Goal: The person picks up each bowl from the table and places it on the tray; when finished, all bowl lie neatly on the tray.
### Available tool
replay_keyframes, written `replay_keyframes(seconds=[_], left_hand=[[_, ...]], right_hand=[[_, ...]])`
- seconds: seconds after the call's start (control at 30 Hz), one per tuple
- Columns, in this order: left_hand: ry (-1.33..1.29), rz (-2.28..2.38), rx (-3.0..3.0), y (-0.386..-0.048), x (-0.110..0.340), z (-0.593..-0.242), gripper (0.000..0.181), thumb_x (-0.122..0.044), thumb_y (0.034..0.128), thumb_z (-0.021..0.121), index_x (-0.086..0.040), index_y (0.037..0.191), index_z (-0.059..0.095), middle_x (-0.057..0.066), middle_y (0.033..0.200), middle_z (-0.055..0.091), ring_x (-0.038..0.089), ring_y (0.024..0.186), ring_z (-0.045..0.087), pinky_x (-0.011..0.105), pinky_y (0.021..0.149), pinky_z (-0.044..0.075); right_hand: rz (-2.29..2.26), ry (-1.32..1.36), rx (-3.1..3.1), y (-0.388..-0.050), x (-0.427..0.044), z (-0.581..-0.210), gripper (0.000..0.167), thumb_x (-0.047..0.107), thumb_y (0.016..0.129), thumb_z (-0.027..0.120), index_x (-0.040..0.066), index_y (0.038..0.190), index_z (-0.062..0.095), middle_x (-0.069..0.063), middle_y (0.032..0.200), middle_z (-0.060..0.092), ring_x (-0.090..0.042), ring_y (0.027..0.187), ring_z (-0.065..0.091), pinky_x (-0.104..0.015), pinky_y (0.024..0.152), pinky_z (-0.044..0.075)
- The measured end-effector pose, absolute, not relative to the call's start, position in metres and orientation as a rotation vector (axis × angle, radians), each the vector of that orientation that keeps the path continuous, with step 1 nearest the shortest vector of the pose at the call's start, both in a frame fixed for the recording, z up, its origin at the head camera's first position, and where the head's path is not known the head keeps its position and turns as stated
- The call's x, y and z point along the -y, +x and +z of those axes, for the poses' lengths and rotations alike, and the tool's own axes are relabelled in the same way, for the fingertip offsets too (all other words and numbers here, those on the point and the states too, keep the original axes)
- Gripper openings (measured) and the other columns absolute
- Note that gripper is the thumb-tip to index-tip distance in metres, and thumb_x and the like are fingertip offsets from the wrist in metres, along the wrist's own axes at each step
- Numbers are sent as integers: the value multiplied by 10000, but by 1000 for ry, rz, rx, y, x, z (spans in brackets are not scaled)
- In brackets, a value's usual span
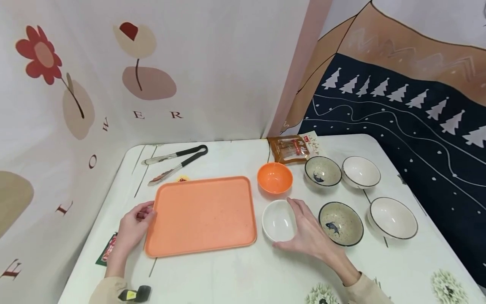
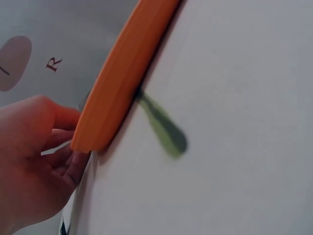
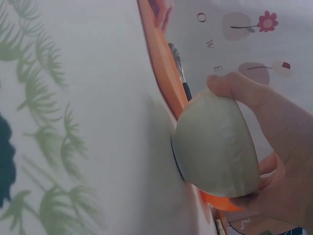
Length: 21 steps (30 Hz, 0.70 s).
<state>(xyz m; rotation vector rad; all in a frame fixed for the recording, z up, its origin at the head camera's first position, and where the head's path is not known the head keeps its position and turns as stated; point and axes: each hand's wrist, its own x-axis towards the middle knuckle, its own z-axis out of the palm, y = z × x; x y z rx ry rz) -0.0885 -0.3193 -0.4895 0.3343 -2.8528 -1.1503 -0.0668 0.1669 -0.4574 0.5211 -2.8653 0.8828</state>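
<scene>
An orange rectangular tray lies on the table, its left edge in the grip of my left hand. In the left wrist view the curled fingers meet the tray's side. Right of the tray, my right hand holds a small white bowl by its rim, thumb at the near side and fingers at the far side. The right wrist view shows that bowl from outside, with the thumb on its rim. Just behind it sits an orange bowl.
Two speckled fish-pattern bowls and two dark-rimmed white bowls stand to the right. A brown food packet lies at the back. Black-handled tongs are behind the tray. A green-edged packet lies partly under the left forearm.
</scene>
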Motion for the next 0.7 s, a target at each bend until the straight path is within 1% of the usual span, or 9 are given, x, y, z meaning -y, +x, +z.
replay_keyframes(seconds=[0.1, 0.23, 0.37, 0.5, 0.6, 0.7], left_hand=[[351, -1179, 2841, -89, 321, -491, 408, -269, 1024, 593, -53, 1369, 608, 104, 1095, 627, 28, 861, 501, 127, 687, 431], [351, -1220, 2819, -88, 322, -492, 420, -297, 1023, 598, -60, 1370, 612, 96, 1096, 618, 9, 864, 494, 122, 693, 430], [342, -1236, 2803, -90, 323, -493, 434, -322, 1022, 599, -55, 1365, 614, 97, 1092, 618, -13, 854, 492, 118, 696, 431], [353, -1240, 2798, -89, 323, -496, 444, -333, 1027, 587, -50, 1369, 608, 98, 1103, 621, -20, 845, 487, 121, 692, 430], [364, -1229, 2806, -88, 322, -496, 430, -304, 1034, 574, -43, 1375, 599, 110, 1113, 622, -2, 846, 484, 128, 687, 428], [385, -1226, 2819, -89, 319, -494, 425, -284, 1037, 568, -34, 1380, 589, 125, 1118, 621, 36, 861, 485, 134, 689, 421]], right_hand=[[905, 524, 2843, -68, -163, -457, 1240, 565, 514, 942, 23, 1497, 415, -154, 1408, 498, -318, 1235, 578, -523, 971, 532], [989, 541, 2813, -71, -152, -452, 1240, 532, 516, 955, 55, 1516, 399, -141, 1425, 478, -315, 1238, 572, -533, 950, 539], [1052, 596, 2782, -76, -138, -447, 1230, 486, 522, 965, 40, 1515, 392, -173, 1460, 446, -335, 1274, 543, -557, 981, 516], [1085, 657, 2785, -82, -120, -446, 1273, 470, 514, 964, 80, 1559, 350, -163, 1478, 431, -315, 1308, 510, -544, 1027, 488], [1120, 710, 2798, -84, -105, -448, 1268, 470, 524, 957, 80, 1562, 343, -153, 1500, 416, -299, 1327, 495, -530, 1045, 479], [1145, 757, 2807, -86, -90, -449, 1221, 472, 544, 946, 44, 1532, 370, -140, 1487, 424, -280, 1320, 488, -513, 1041, 487]])
